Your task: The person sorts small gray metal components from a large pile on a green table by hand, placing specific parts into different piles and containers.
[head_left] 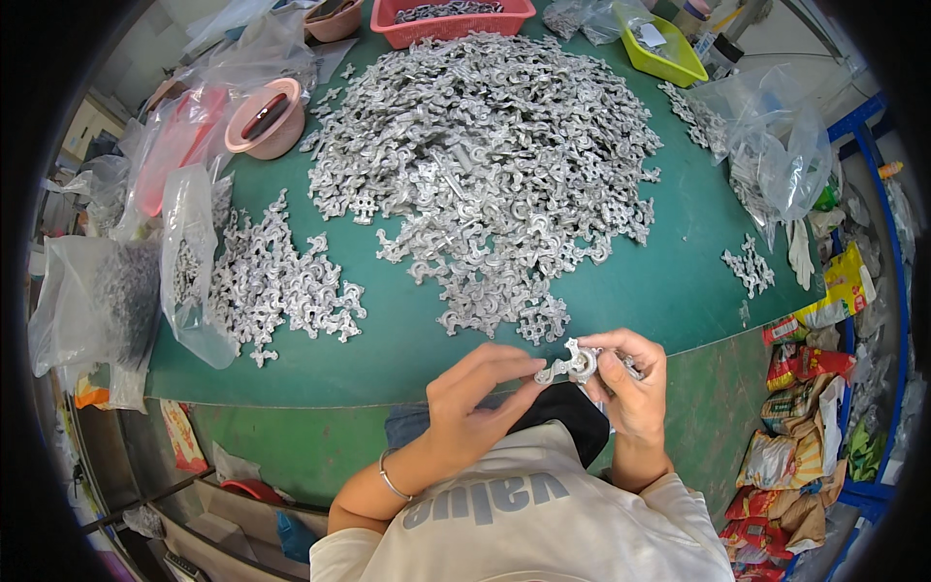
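Above my lap, just off the near table edge, both hands hold small silver-grey metal castings. My left hand [475,393] pinches the left end of one casting [572,363] between thumb and fingertips. My right hand [628,383] is closed round the other end, thumb on the near side. More grey metal shows between its fingers; whether that is a second casting I cannot tell. Beyond my hands rises a big heap of similar castings [485,145], spilling toward the near edge. A smaller heap [276,281] lies at left, and a little cluster [747,267] at right.
A green table [621,306] carries the heaps. Pink bowl [266,120] and clear bags [189,262] stand left; a red basket [451,24] and yellow-green basket [664,50] are at the back. On the right are a clear bag [781,155], a white glove [799,254] and a blue rack [897,339].
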A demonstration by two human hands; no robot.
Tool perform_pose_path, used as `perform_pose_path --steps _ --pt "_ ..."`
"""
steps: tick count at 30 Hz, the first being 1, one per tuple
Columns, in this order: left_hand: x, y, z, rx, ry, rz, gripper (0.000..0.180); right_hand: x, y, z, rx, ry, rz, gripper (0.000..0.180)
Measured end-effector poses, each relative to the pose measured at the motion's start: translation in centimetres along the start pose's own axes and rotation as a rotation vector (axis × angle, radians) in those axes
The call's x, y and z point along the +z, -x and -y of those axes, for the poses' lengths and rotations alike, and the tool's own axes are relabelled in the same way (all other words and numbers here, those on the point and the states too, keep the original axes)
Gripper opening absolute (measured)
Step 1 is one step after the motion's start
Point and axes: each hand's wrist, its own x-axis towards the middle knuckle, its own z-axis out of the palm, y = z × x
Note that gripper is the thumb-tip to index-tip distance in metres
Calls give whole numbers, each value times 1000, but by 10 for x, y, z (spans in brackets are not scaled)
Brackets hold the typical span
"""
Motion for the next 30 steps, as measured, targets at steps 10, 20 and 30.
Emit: perform_pose_path --steps 10,20,30 --pt "1 1 -5 -18 38 55 24 1 1 -3 5 -40 -40 20" --pt "-16 -1 9 84 -298 -33 15 -7 -15 -9 22 351 -21 18" --pt "-99 24 74 -103 -1008 -498 24 -21 -26 -34 -184 1180 -30 23"
